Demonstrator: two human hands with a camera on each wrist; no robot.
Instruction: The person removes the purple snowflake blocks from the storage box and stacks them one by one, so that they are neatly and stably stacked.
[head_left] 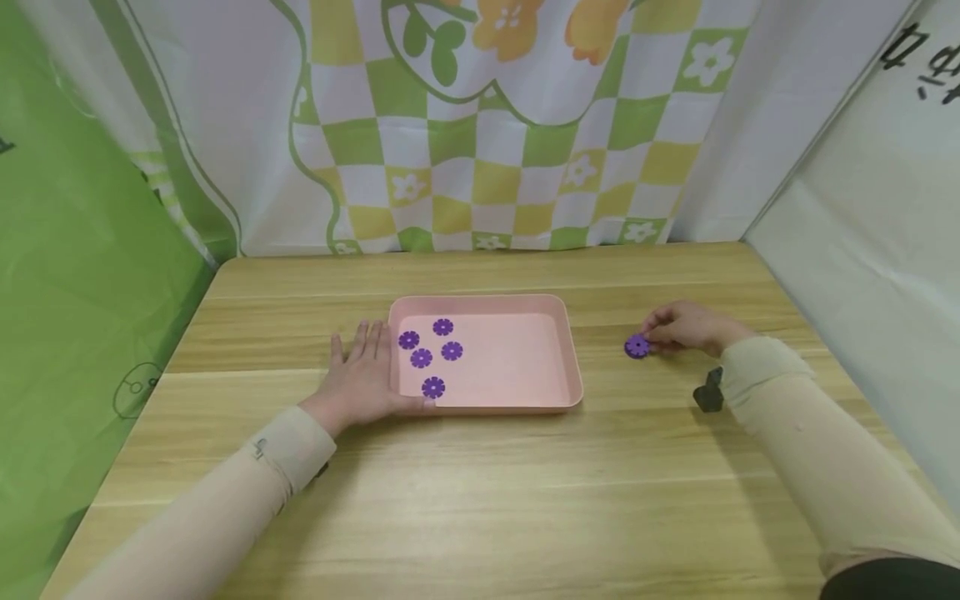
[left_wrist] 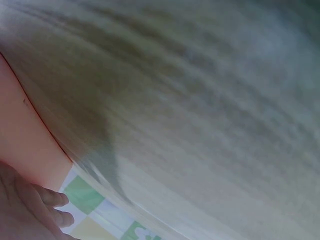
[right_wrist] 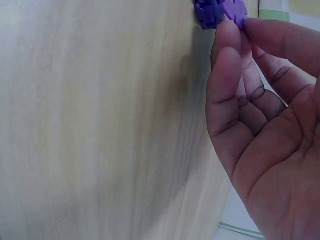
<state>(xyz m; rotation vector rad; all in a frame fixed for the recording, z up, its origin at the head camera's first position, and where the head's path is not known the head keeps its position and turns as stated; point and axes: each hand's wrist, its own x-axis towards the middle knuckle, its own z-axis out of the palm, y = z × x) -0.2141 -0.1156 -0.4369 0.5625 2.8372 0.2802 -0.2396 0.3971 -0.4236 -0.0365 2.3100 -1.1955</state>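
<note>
My left hand (head_left: 362, 382) lies spread along the left side of the pink tray (head_left: 517, 360). Its fingers are straight, and the thumb reaches over the tray's front rim. Inside the tray, several purple notched snowflake discs (head_left: 422, 358) are scattered at the left. To the right of the tray, my right hand (head_left: 686, 327) pinches a purple snowflake disc (right_wrist: 235, 9) between thumb and fingertips, close over the table. Directly behind that disc in the right wrist view shows more purple, notched plastic (right_wrist: 209, 14). Most of the left wrist view is filled by the blurred wooden tabletop.
A wooden table (head_left: 480, 500) carries everything. At its back hangs a green, yellow and white checked curtain (head_left: 495, 158); a green sheet (head_left: 82, 250) stands at the left and a white one (head_left: 870, 250) at the right. A small black object (head_left: 709, 392) is by the right cuff.
</note>
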